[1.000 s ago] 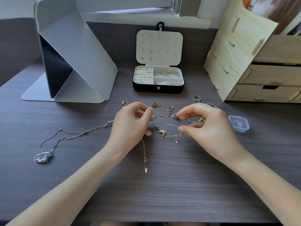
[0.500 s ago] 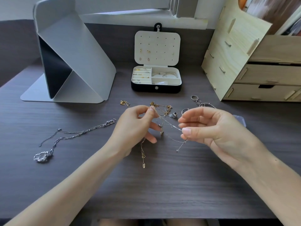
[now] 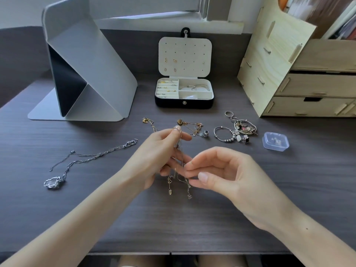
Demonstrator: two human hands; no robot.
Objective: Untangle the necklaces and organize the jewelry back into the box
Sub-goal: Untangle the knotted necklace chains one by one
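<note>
While pinched by left hand (image 3: 159, 151) | tangled chains (image 3: 180, 170) hang vertically

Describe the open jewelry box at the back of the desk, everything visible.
The black jewelry box with cream lining sits open on the dark wood-grain desk, touching neither hand. Its lid stands upright, dotted with holes and holding a few small gold earrings. The left tray has slotted rows with small gold pieces; the right compartment holds silver bangles. A round snap sits on the front, and a tab tops the lid.
</note>
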